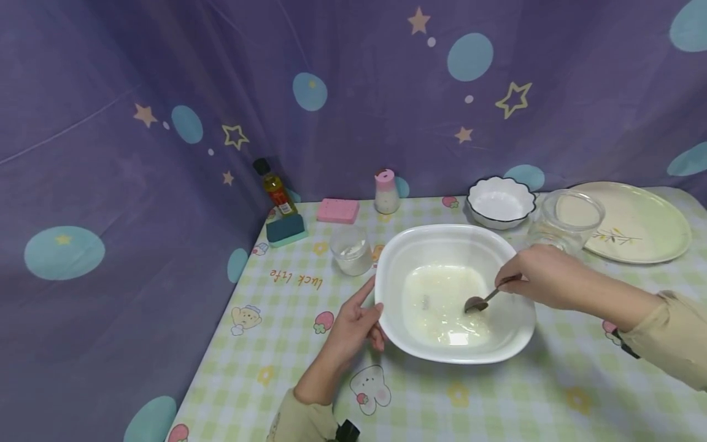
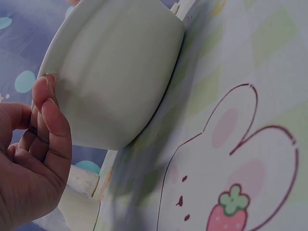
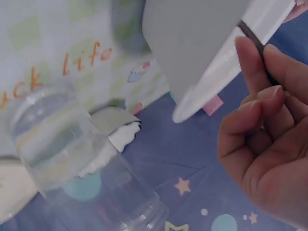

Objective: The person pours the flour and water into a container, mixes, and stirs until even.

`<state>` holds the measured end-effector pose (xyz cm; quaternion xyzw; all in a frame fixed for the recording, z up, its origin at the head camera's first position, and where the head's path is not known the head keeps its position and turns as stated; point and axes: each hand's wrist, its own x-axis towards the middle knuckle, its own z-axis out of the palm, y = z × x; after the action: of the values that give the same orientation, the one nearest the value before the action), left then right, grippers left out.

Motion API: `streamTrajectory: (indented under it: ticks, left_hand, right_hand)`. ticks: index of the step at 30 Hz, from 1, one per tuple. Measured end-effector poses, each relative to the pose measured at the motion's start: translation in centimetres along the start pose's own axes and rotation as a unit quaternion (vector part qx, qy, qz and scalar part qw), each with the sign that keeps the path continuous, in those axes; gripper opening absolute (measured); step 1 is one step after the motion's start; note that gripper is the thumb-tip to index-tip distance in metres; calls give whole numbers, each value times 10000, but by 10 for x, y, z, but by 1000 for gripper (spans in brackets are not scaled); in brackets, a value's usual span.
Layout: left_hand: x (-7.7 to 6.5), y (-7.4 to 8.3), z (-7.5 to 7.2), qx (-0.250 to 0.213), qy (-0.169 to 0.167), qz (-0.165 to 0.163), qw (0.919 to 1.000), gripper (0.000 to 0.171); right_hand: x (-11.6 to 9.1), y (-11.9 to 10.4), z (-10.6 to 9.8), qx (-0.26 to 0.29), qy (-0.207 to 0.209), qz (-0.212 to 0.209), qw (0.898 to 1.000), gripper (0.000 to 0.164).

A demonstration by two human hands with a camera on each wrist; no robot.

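Note:
A white basin (image 1: 395,258) stands on the table with a pale, whitish liquid (image 1: 442,294) in its bottom. My right hand (image 1: 544,276) reaches over its right side and pinches the handle of a metal spoon (image 1: 476,304), whose bowl dips at the liquid. In the right wrist view, thumb and finger grip the dark spoon handle (image 3: 251,32) near the basin rim (image 3: 211,82). My left hand (image 1: 353,322) holds the basin's left rim. The left wrist view shows the left hand (image 2: 38,154) with curled fingers against the basin's outer wall (image 2: 115,72).
Behind the basin are a glass cup of white matter (image 1: 352,253), a pink sponge (image 1: 338,210), a green sponge (image 1: 286,230), an oil bottle (image 1: 278,191) and a pink-capped shaker (image 1: 386,193). A scalloped bowl (image 1: 500,199), a glass jar (image 1: 569,215) and a plate (image 1: 657,224) stand back right.

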<state>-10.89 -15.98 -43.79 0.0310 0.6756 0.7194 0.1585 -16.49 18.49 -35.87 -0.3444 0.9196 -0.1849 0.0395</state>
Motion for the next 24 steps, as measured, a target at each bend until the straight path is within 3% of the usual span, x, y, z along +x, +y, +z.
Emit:
streamTrajectory:
  ticks: [5, 8, 17, 24]
  left_hand:
    - [0, 0, 0, 23, -5, 17, 10000, 56]
    - [0, -1, 0, 22, -3, 27, 10000, 56]
    - [1, -2, -1, 63, 10, 66, 10000, 55]
    - [1, -3, -2, 70, 5, 57, 10000, 55]
  right_hand:
    - [1, 3, 10, 854, -191, -62, 9961, 7]
    - [6, 3, 18, 1102, -123, -168, 9937, 5]
    - [31, -10, 31, 853, 225, -304, 9956, 7]
    - [44, -7, 31, 912, 532, 347, 9938, 3]
